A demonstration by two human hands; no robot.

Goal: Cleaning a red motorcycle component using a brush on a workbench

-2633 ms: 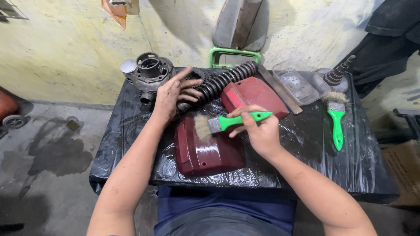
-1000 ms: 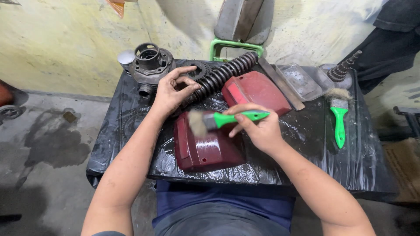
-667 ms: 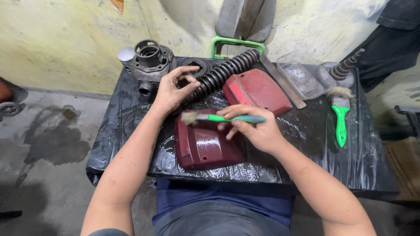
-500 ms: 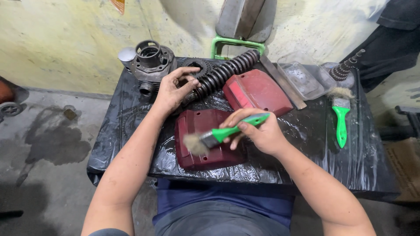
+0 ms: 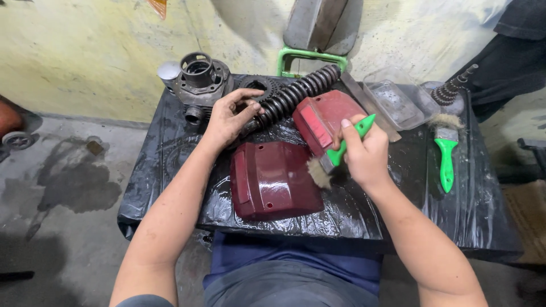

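Right hand (image 5: 364, 156) clamped around green-handled brush (image 5: 341, 152); handle pointing up and away toward the wall, bristles down at the right edge of the near red cover (image 5: 276, 181), touching or just off it, cannot tell which. Cover lying just left of the right hand, nearer to it than to the left, long axis running roughly away from the body, hollow side up.

Left hand (image 5: 230, 116) farther back, fingers curled over the lower end of the black coil spring (image 5: 290, 96); spring slanting up and right toward the wall. Second red cover (image 5: 324, 116) between spring and right hand, partly behind the brush handle.

Table (image 5: 170, 187) draped in wet-looking black plastic sheet. Grey engine cylinder (image 5: 199, 79) at back left, clear tray (image 5: 395, 102) at back right, second green brush (image 5: 446, 150) lying well right of the right hand, handle toward the body. Yellowish stained wall behind; grey floor to the left.
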